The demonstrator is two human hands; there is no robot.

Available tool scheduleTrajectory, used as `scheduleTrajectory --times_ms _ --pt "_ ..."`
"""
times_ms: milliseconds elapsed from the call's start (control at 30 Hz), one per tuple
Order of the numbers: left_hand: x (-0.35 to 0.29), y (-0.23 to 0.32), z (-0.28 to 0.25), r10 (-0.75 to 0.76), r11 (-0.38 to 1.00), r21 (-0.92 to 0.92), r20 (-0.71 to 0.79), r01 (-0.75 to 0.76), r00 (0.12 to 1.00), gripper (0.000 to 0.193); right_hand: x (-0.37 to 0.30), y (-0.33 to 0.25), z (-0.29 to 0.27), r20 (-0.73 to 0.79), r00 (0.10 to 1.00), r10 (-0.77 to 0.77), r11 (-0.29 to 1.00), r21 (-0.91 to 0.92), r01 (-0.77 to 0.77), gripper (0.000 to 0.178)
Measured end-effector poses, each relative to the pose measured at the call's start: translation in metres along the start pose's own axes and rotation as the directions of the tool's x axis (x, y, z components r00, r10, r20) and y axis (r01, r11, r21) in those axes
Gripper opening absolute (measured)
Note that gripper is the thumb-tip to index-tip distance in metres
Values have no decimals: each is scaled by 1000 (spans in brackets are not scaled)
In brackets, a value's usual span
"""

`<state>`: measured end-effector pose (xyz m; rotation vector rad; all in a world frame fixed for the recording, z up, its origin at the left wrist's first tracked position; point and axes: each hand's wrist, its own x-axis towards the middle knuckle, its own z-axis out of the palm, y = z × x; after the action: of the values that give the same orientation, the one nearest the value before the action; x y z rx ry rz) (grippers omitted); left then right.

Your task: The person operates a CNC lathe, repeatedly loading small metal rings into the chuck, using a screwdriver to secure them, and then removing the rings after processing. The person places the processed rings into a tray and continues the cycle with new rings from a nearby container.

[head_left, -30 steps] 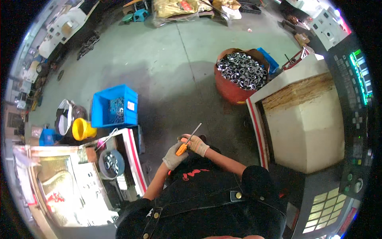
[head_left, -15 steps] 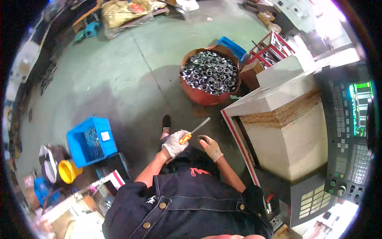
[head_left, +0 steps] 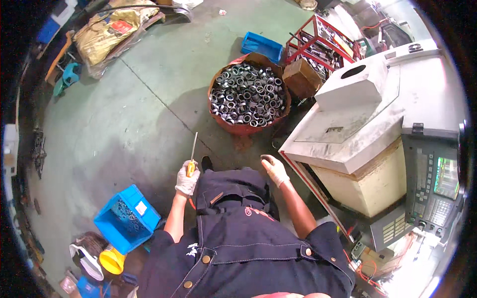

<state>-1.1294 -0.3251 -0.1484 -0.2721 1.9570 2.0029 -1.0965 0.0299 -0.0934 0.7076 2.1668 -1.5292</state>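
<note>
On the floor [head_left: 144, 129] ahead, a red drum [head_left: 238, 130] heaped with metal rings [head_left: 248, 94] blocks the way to a blue tray [head_left: 263, 47] behind it. A cardboard box [head_left: 301, 78] and a red rack [head_left: 316, 26] stand beside the drum. The white machine [head_left: 367, 141] bounds the person's right side. Toward the floor's near left, a blue crate [head_left: 141, 233] holds small rings, with a yellow bucket [head_left: 113, 260] just beside its lower corner.

The gloved left hand [head_left: 187, 183] has its fingers closed around the yellow-orange handle of a screwdriver [head_left: 191, 169], held above the floor, shaft pointing away from the body. The gloved right hand [head_left: 276, 171] is near the machine's edge, fingers loosely parted.

The handle's lower end is hidden in the grip; the rack's contents are hard to make out.
</note>
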Motion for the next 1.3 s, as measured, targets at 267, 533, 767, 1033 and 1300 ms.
scheduleTrajectory --times_ms 267,533,767,1033,1300 --pt "80 -89 -27 -141 985 82 -143 154 980 28 196 -147 -108 -365 836 -409 540 -836 -101 44" --pt "89 -134 -69 -380 777 318 -451 543 808 29 281 -215 -267 -595 701 -393 89 -783 -615 49" --pt "137 -102 -34 -701 613 106 -384 783 601 18 311 -205 -367 -654 738 166 -222 -754 -618 31" --pt "304 -46 -57 -620 650 335 -286 682 731 23 338 -222 -385 -730 522 441 -99 -618 -780 35" --pt "400 3 -93 -586 635 416 -290 651 757 23 346 -229 -392 -733 420 535 -56 -526 -849 33"
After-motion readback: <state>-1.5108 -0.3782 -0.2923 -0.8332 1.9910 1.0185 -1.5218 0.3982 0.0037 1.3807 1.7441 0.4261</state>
